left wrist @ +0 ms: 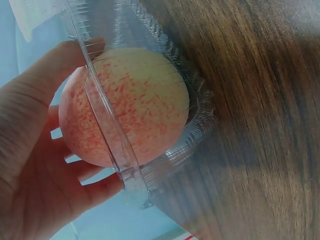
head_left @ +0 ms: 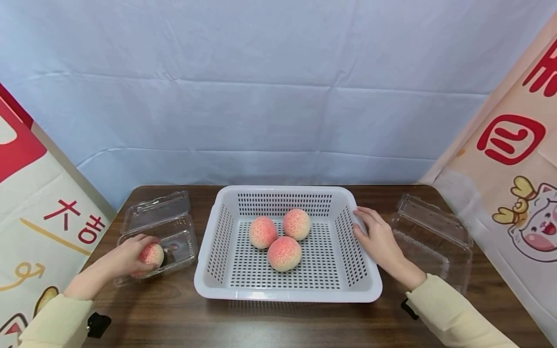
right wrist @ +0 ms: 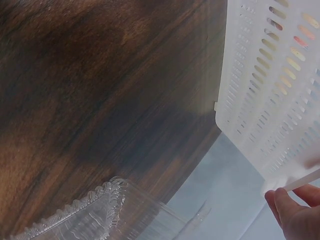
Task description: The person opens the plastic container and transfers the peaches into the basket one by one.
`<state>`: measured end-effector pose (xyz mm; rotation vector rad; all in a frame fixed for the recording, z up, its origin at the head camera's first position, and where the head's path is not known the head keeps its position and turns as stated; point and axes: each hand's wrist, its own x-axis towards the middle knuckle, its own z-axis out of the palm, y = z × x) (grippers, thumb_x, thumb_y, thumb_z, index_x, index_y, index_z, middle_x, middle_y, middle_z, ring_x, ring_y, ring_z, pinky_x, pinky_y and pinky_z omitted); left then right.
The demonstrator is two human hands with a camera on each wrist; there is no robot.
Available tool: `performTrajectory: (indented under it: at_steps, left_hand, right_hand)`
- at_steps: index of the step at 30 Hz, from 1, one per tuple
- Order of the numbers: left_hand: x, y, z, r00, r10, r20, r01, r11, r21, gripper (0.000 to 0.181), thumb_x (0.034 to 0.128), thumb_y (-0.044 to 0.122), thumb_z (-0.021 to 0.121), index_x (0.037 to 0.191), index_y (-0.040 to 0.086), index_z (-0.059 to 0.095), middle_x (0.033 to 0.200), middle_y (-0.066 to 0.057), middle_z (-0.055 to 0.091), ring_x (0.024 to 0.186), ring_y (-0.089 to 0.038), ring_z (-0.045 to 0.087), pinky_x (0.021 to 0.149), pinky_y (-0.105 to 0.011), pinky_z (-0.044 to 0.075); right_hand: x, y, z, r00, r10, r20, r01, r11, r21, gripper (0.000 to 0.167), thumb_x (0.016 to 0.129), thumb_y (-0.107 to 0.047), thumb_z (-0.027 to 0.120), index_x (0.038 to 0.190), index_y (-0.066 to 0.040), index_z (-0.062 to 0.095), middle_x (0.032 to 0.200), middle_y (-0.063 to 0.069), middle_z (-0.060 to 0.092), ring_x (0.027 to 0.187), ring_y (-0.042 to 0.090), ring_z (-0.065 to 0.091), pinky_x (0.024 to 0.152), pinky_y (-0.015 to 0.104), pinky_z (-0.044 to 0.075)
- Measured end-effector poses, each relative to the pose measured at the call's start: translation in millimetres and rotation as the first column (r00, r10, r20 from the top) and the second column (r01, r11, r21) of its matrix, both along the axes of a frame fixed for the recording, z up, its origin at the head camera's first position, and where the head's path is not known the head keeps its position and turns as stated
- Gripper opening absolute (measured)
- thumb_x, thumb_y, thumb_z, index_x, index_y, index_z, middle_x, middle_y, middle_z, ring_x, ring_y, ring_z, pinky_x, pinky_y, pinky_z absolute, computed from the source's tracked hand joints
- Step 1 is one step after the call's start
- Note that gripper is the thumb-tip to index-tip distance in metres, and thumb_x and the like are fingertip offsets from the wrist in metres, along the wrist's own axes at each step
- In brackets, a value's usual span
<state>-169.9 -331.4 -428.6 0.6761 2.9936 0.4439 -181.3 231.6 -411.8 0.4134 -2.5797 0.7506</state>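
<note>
My left hand (head_left: 128,255) grips a pink-and-cream speckled peach (head_left: 153,254) at the left clear plastic clamshell box (head_left: 184,261), whose lid stands open. In the left wrist view the thumb and fingers curl round the peach (left wrist: 142,107), which shows through the box's clear wall. A white perforated basket (head_left: 287,294) sits mid-table with three similar peaches inside: one at left (head_left: 262,232), one at back right (head_left: 297,224), one in front (head_left: 284,253). At the basket's right rim, my right hand (head_left: 383,241) holds the edge between thumb and fingers; the right wrist view shows its fingertips (right wrist: 281,200) there.
Another open clear clamshell box (head_left: 428,241) lies to the right, partly behind the right forearm. Brown wood-grain table (head_left: 174,314) runs under everything. A pale cloth (head_left: 278,121) hangs behind, and printed banners (head_left: 513,203) flank the sides.
</note>
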Motion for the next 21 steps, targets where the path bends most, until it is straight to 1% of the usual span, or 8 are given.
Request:
performTrajectory:
  at_steps: [5, 10, 18, 21]
  left_hand:
    - [0.4, -1.1, -3.8, 1.0, 0.013, 0.014, -0.013, 1.0, 0.026, 0.058, 0.0644, 0.025, 0.078, 0.109, -0.004, 0.056, 0.093, -0.013, 0.055, 0.077, -0.019, 0.052, 0.061, -0.033, 0.043]
    - [0.9, -0.4, -5.8, 0.999, 0.026, 0.037, -0.028, 0.999, 0.041, 0.06, 0.0651, 0.026, 0.078, 0.11, -0.005, 0.054, 0.09, -0.01, 0.054, 0.075, -0.017, 0.051, 0.06, -0.032, 0.043]
    - [-2.5, 1.1, -1.7, 0.999, -0.005, 0.05, 0.005, 1.0, 0.003, 0.056, 0.0654, 0.027, 0.077, 0.107, -0.004, 0.055, 0.089, -0.009, 0.054, 0.075, -0.018, 0.051, 0.059, -0.031, 0.043]
    - [-3.9, 2.0, 0.4, 0.999, -0.012, 0.043, 0.013, 1.0, -0.018, 0.055, 0.0646, 0.028, 0.078, 0.105, -0.003, 0.056, 0.089, -0.01, 0.055, 0.075, -0.018, 0.051, 0.059, -0.031, 0.043]
  right_hand:
    - [-0.1, 0.1, -1.1, 1.0, 0.003, -0.004, -0.003, 1.0, -0.003, 0.035, 0.085, -0.006, 0.054, 0.116, 0.011, 0.055, 0.122, 0.023, 0.049, 0.101, 0.036, 0.055, 0.069, 0.045, 0.051]
    - [-0.1, 0.5, -2.0, 1.0, 0.003, 0.001, -0.003, 1.0, -0.005, 0.035, 0.086, -0.006, 0.054, 0.117, 0.011, 0.054, 0.123, 0.023, 0.049, 0.102, 0.036, 0.055, 0.07, 0.045, 0.051]
    - [-0.2, 0.3, -2.3, 1.0, 0.004, 0.007, -0.004, 1.0, -0.007, 0.036, 0.086, -0.006, 0.054, 0.117, 0.011, 0.054, 0.123, 0.024, 0.048, 0.1, 0.036, 0.056, 0.069, 0.044, 0.052]
    - [-0.5, 0.1, -2.6, 1.0, 0.004, 0.007, -0.004, 1.0, -0.006, 0.036, 0.086, -0.006, 0.054, 0.117, 0.011, 0.054, 0.124, 0.024, 0.048, 0.101, 0.036, 0.055, 0.069, 0.044, 0.052]
